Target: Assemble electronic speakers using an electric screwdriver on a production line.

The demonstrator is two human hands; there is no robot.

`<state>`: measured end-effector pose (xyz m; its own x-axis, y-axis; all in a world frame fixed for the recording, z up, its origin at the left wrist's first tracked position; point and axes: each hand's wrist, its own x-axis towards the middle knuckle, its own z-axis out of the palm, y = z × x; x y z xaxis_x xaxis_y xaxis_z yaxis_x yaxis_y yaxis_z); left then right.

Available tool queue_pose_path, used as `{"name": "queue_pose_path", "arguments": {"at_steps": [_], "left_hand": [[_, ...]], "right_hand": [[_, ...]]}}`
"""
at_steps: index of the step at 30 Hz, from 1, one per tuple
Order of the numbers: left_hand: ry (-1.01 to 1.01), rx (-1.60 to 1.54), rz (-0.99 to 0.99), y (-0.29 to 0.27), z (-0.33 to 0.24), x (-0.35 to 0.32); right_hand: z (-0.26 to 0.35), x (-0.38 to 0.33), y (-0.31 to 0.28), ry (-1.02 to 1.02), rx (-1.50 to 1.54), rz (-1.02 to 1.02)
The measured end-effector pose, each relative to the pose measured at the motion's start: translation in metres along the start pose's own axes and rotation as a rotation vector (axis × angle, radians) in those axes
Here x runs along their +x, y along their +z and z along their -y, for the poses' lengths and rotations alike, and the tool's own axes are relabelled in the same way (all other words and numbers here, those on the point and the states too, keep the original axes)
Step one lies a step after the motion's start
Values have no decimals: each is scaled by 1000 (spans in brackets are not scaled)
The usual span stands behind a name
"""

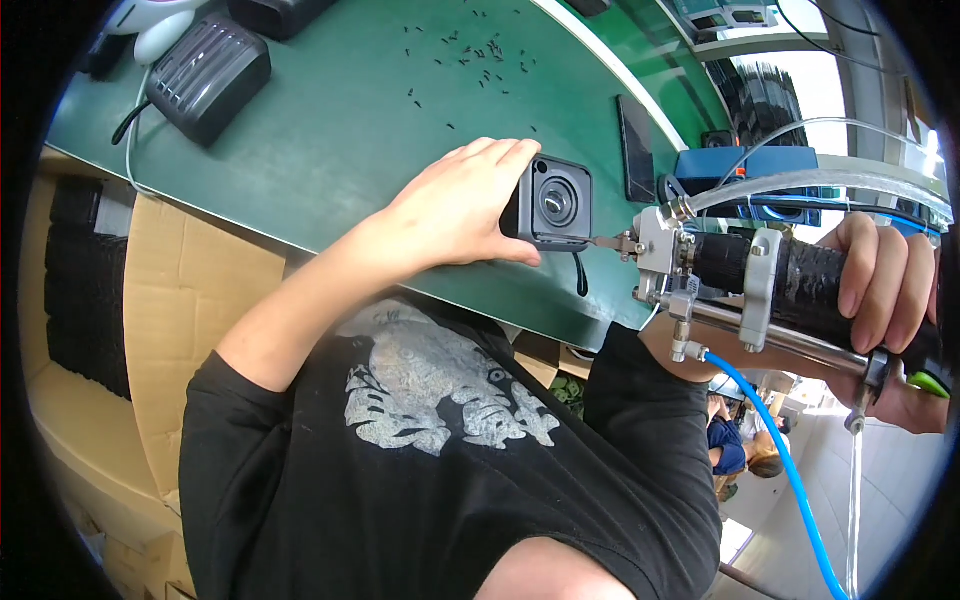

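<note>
On the green bench, far left, a ribbed black box sits idle with its cable trailing off the edge. Move in: your left hand is clamped around the small black housing, fingers over the top, thumb under, the round lens-like face turned toward the tool. Keep that grip firm and the housing braced on the bench edge so it can't twist. The driver comes in from the right, its thin bit right at the housing's side edge; hold it square to that face, I'd say, and don't let it skate off the smooth moulded plastic. Your right hand is wrapped tight round the textured black barrel. Bright metal clamps, a clear hose above, a blue hose curling down. Tiny black screws lie scattered up the bench.
</note>
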<state>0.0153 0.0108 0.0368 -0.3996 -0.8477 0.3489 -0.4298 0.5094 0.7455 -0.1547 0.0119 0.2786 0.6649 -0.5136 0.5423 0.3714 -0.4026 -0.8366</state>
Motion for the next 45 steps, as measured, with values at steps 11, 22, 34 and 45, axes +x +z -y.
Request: {"name": "queue_pose_path", "arguments": {"at_steps": [11,22,34,45], "left_hand": [[-28,20,80,-16,-7,6],[213,531,326,10,-26,48],[300,104,-3,-13,43,245],[120,737,-70,57,98,336]], "right_hand": [[-31,-14,-10,31,24,-122],[31,10,-114,-18,106,216],[-48,-23,-96,-13,52,-556],[-56,-11,-60,-76,-286,-712]]}}
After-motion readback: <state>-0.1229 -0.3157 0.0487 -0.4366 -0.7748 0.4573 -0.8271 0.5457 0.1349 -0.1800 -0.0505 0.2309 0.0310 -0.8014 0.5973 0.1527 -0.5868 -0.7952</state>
